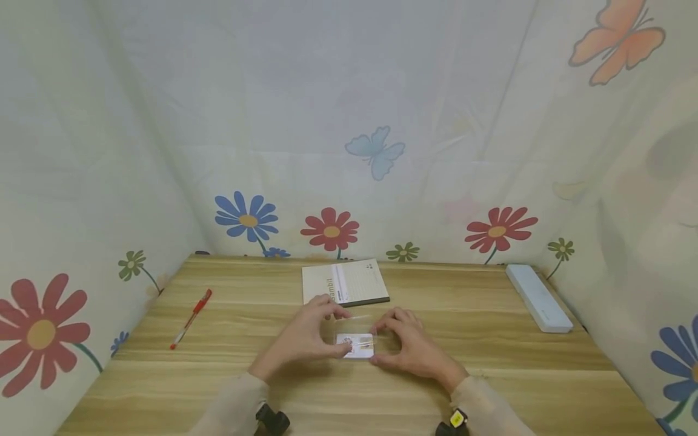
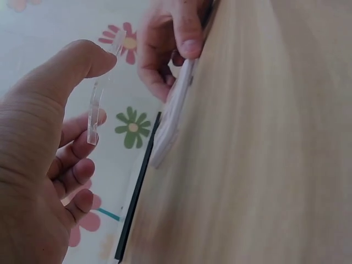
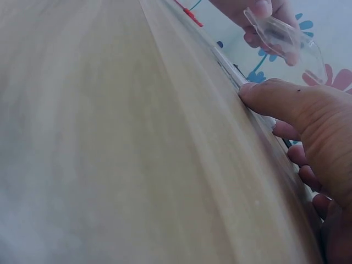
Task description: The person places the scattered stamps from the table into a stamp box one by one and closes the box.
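Note:
My left hand (image 1: 306,333) pinches a clear plastic cover (image 2: 94,104) between thumb and fingers. The see-through cover (image 3: 283,38) is raised above a small white flat case (image 1: 358,352) with printed marks on its top. Thumb and fingers of my right hand (image 1: 411,346) grip the right end of this case, low at the wooden table. In the left wrist view the case (image 2: 170,121) appears edge-on, with the right thumb at its near end. Both hands face each other across the case, near the table's middle.
Behind the hands lies a beige notebook (image 1: 357,283) with a dark edge. A red pen (image 1: 191,319) rests on the left of the table (image 1: 262,399). At the right back is a long pale box (image 1: 537,298). Flower-print cloth (image 1: 305,169) encloses the back and sides.

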The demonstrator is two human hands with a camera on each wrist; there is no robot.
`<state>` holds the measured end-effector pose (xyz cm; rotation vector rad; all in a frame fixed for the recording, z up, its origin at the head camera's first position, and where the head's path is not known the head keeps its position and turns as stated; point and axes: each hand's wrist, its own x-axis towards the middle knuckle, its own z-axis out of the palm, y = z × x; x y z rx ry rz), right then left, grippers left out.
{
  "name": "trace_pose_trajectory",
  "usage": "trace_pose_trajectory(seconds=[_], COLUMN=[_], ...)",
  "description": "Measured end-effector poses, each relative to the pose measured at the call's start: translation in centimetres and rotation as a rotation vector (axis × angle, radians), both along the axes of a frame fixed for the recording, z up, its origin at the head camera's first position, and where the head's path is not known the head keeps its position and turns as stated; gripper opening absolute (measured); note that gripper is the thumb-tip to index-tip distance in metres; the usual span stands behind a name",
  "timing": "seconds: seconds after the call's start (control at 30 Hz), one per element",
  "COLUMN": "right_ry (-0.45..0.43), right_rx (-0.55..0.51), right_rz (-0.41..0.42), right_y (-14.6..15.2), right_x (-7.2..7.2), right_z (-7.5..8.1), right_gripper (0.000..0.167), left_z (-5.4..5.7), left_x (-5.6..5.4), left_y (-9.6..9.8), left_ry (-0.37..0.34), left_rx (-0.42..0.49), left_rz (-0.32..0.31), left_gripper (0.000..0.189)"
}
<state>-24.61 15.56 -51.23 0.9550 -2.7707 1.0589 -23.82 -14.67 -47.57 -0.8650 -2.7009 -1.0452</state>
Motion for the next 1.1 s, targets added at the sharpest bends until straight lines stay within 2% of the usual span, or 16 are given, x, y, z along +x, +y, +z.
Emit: trace_pose_trajectory(seconds=[0.17, 0.4, 0.53, 0.7, 1.1], right_ry=[0.009, -0.001, -0.012, -0.029, -0.02], right_rx=[-0.01, -0.006, -0.01, -0.008, 0.014], right_rz=[-0.007, -0.001, 0.0, -0.002, 0.015], right_y=[-0.1, -0.2, -0.2, -0.2, -0.2], right_x=[0.0, -0.1, 0.0, 0.0, 0.1], right_z=[0.2, 0.3, 0.4, 0.5, 0.4], right_gripper=[0.052, 0.054, 0.054, 0.054, 0.064], left_z=[-0.6, -1.6, -2.1, -2.7, -3.0], left_x=[0.0, 0.1, -0.2, -0.4, -0.2], left_y=[0.5, 0.2, 0.0, 0.1, 0.4], left_ry=[-0.026, -0.084, -0.077, -0.06, -0.062], left_rx=[-0.014, -0.03, -0.02, -0.06, -0.112], left_rz=[-0.009, 0.009, -0.002, -0.006, 0.003], left_gripper=[0.055, 0.059, 0.058, 0.058, 0.057])
